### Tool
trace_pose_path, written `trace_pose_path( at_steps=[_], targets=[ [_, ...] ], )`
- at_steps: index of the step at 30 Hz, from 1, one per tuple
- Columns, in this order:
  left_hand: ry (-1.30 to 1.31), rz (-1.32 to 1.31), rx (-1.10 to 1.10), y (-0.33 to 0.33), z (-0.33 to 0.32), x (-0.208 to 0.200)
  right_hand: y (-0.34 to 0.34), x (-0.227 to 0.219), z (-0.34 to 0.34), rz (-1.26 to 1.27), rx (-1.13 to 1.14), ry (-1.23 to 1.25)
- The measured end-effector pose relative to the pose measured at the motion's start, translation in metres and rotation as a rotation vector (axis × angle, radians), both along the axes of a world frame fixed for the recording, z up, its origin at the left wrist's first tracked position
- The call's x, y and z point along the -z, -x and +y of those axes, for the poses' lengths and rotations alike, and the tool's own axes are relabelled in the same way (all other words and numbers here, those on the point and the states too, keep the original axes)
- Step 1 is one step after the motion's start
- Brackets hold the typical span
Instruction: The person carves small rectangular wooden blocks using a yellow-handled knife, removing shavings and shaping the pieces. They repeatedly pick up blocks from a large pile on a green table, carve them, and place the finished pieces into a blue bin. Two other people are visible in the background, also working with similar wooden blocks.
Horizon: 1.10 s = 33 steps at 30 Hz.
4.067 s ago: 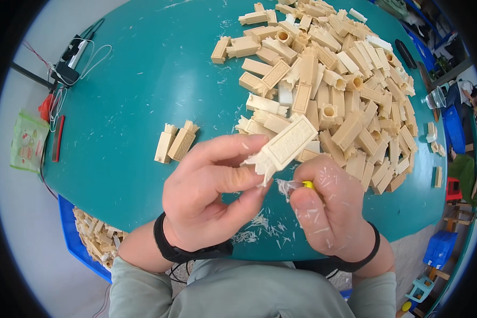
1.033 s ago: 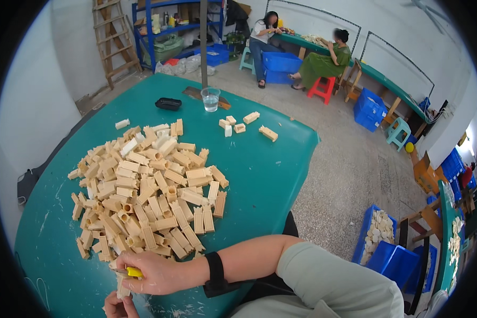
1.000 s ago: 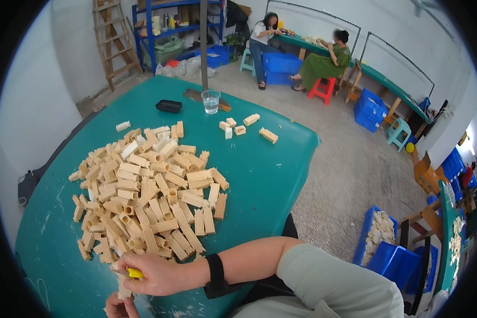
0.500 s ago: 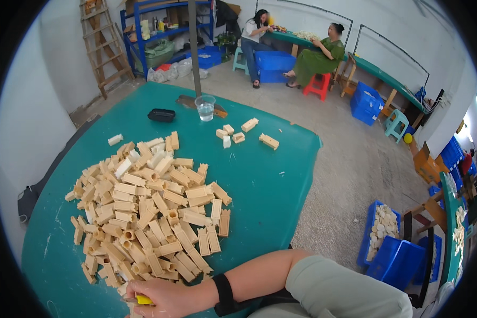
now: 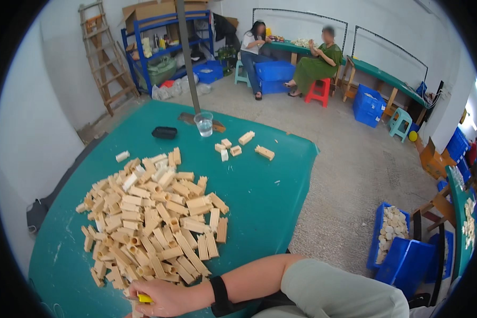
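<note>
While beside the block pile [image 5: 148, 217], right hand [image 5: 161, 297], grip clenched around yellow tool [image 5: 144, 298].

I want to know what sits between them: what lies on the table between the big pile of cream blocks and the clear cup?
In the head view, only a flat black object and one stray block lie between the pile and the cup.

a clear cup [image 5: 204, 124] and a black case [image 5: 165, 132] sit on the green table [image 5: 270, 196]. two seated people [image 5: 289, 55] work beyond, near blue crates [image 5: 403, 254].
</note>
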<state>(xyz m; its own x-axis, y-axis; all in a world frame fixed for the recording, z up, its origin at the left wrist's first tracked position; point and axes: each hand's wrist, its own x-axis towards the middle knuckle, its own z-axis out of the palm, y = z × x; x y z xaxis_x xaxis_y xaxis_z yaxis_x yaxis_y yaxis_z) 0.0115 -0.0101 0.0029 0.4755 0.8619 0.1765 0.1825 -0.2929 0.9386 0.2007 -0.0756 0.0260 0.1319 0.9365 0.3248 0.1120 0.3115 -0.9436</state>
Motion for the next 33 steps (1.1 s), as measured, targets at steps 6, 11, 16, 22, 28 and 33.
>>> trace_pose_path(
  at_steps=[6, 11, 16, 22, 28, 33],
  targets=[
    [0.026, -0.013, -0.002, -0.004, 0.001, 0.003, 0.001, 0.008, 0.003, 0.008, 0.013, -0.068],
    [0.011, 0.028, -0.008, -0.005, -0.002, -0.001, -0.006, -0.006, -0.007, 0.025, -0.093, 0.052],
    [0.012, 0.089, -0.028, -0.005, -0.004, -0.004, -0.003, 0.000, -0.005, 0.006, -0.042, -0.005],
    [0.013, 0.064, -0.028, -0.007, -0.003, -0.003, -0.008, -0.009, -0.010, 0.117, -0.123, 0.077],
    [0.006, 0.022, -0.003, -0.004, -0.001, 0.001, -0.006, -0.004, -0.005, -0.025, -0.053, -0.006],
    [0.018, 0.003, 0.000, -0.006, -0.002, -0.001, -0.005, -0.007, -0.006, 0.017, -0.045, 0.048]
  ],
)
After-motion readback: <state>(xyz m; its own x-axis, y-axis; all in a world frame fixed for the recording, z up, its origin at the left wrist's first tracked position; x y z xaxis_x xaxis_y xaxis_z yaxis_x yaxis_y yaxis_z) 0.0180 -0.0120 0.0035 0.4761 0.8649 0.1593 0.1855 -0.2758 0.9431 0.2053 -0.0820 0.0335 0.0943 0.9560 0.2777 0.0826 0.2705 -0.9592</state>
